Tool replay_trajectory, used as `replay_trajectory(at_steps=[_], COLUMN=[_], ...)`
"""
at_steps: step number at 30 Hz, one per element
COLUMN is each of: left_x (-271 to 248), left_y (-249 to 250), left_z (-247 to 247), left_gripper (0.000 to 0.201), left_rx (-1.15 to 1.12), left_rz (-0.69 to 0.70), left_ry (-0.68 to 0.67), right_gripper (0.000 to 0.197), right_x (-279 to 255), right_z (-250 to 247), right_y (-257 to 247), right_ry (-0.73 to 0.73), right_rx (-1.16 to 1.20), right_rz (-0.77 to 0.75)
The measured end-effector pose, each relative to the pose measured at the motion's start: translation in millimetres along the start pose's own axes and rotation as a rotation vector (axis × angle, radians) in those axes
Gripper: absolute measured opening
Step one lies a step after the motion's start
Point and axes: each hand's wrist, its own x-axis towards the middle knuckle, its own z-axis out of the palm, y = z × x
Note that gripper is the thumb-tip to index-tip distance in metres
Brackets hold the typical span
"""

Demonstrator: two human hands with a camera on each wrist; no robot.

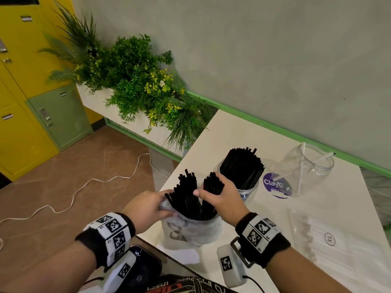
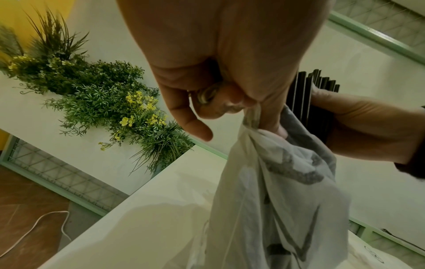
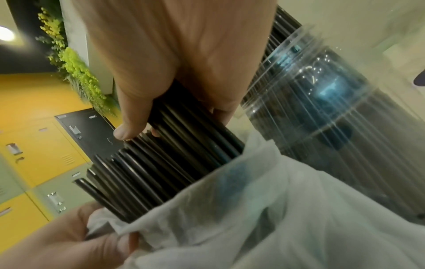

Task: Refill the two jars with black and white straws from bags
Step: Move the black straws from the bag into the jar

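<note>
Right hand [image 1: 220, 196]: gripped a bunch of black straws [image 1: 212, 188], upright in the bag [image 1: 190, 229] at the table's near left corner.
Left hand [image 1: 148, 208]: pinched the bag's rim.
Jar [image 1: 243, 178]: just beyond the right hand, nearly full.

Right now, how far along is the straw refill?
Done: the near jar is packed with black straws. In hand: the right hand grips another black bunch while the left hand holds the bag. Left: the far jar has few white straws; the white pack lies untouched.
</note>
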Motion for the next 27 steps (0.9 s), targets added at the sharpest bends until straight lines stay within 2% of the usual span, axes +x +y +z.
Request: replay_trajectory(at_steps=[5, 11, 20, 27], left_x=[2.2, 3.6, 6.1, 6.7], left_y=[-4.6, -5.7, -2.9, -2.0], left_z=[1.6, 2.0, -0.5, -2.3], left_gripper=[0.032, 0.034, 0.035, 0.032], left_rx=[-0.016, -0.012, 0.026, 0.041], left_rz=[-0.004, 0.012, 0.022, 0.027], left_ry=[0.014, 0.022, 0.024, 0.033], right_gripper=[0.015, 0.024, 0.044, 0.044], right_x=[0.0, 6.9, 17.7, 19.3], right_z=[-2.7, -12.4, -36.0, -59.7], right_y=[-14.6, -50.6, -92.9, -116.3], right_ry=[0.123, 0.283, 0.36, 0.457], right_rx=[0.027, 0.143, 0.167, 0.215], right_rz=[-0.102, -0.237, -0.345, -0.39])
